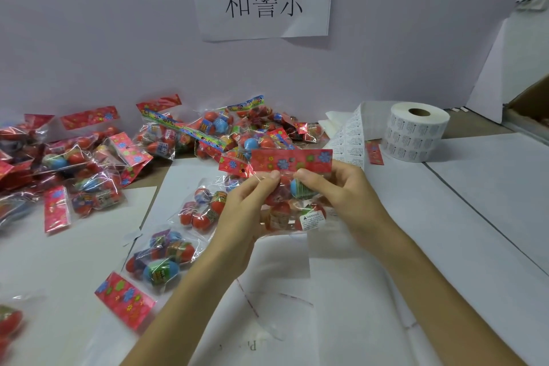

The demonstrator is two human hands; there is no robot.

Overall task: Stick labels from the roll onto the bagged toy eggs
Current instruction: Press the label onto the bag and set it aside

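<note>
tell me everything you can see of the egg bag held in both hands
The bag is clear crinkly plastic, topped by a red header card printed with flowers. Inside sit toy eggs, mostly red, one blue. A white warning label is already stuck low on its front. It hangs roughly upright above the table, header uppermost, pinched just under the card by the left hand and the right hand.

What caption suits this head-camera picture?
Left hand and right hand hold a labelled bag of toy eggs near the label roll.
</note>
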